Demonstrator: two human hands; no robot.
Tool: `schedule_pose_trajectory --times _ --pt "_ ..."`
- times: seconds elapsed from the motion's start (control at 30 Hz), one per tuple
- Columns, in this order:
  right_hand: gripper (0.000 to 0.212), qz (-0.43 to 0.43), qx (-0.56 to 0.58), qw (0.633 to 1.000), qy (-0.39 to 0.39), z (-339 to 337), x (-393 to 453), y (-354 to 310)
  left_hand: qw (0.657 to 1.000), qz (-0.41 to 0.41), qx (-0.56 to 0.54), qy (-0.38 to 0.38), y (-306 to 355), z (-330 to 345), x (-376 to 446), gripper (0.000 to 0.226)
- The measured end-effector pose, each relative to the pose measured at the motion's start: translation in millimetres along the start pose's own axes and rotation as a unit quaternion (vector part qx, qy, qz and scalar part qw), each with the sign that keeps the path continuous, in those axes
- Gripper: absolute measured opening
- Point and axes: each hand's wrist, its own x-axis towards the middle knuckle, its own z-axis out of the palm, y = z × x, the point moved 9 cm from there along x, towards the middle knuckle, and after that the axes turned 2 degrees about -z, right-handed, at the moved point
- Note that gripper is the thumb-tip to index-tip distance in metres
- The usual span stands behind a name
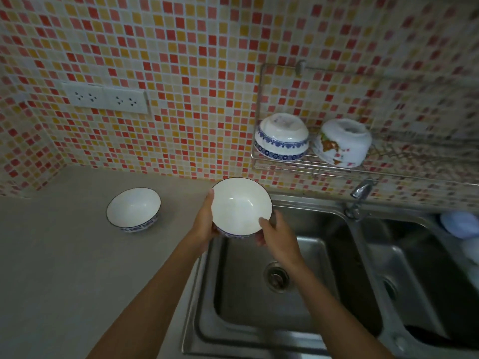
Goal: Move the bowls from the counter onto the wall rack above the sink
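Hands (204, 224) cupping raised bowl (239, 206)

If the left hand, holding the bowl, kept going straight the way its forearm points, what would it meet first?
Likely the tiled wall, just left of the wall rack. The left hand and right hand hold the bowl above the sink's edge; nothing shows between. Depth is unclear in this single view.

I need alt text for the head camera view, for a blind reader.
Both hands, left hand and right hand, hold a white bowl over the sink. Another bowl sits on the counter; two upturned bowls rest on the wall rack.
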Motion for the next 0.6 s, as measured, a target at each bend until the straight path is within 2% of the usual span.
schedule_pose_trajectory --times 0.1,0.17,0.27,0.37,0.5,0.6 --pt "0.036 -0.035 -0.04 0.998 0.036 -48 -5 -9 1.0 0.0 -0.021 -0.005 -4 31 -10 0.032" --pt "0.033 -0.066 -0.074 0.991 0.086 -87 -6 -16 1.0 0.004 0.013 -0.007 -2 52 -12 0.034" --pt "0.025 -0.143 -0.101 0.968 0.181 -151 -9 -38 0.999 0.011 0.031 -0.003 6 84 -15 0.033" --pt "0.026 -0.206 -0.127 0.932 0.269 -203 -4 -57 0.998 0.038 0.055 -0.006 22 117 -16 0.037" --pt "0.031 -0.221 -0.173 0.922 0.267 -240 30 -52 0.995 0.085 0.038 -0.029 55 163 -12 0.033" --pt "0.052 -0.225 -0.274 0.904 0.238 -246 60 -40 0.993 0.112 0.039 -0.028 84 192 -4 0.028"
